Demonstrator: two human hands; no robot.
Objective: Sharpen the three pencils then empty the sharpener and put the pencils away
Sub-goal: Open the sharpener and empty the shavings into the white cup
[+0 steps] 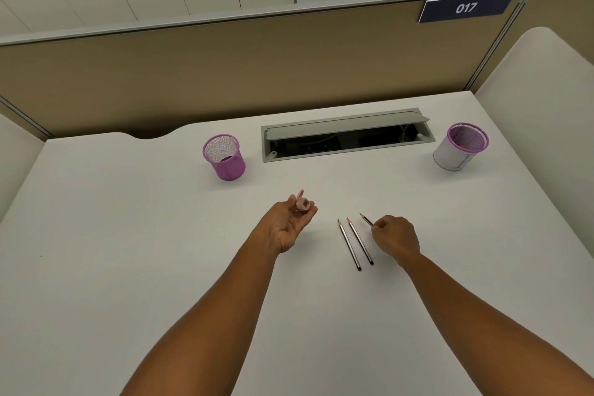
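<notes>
Left hand (291, 224) fingers curled round pink sharpener (302, 203); right hand (396, 238) pinches third pencil (366, 219) beside two pencils (355, 243) mid-table (128, 267); mesh cups (225, 156) well apart near far edge.

white desk (128, 267) | tan partition (225, 74) | "017" sign (466, 7) | open cable tray (347, 135)

An office cubicle: tan partition walls (225, 74), a numbered plate (466, 7), a white desk (128, 235) with cable hatch (347, 135).

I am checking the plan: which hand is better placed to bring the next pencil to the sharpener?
The right hand: it already pinches a pencil, while the left hand holds the pink sharpener.
</notes>
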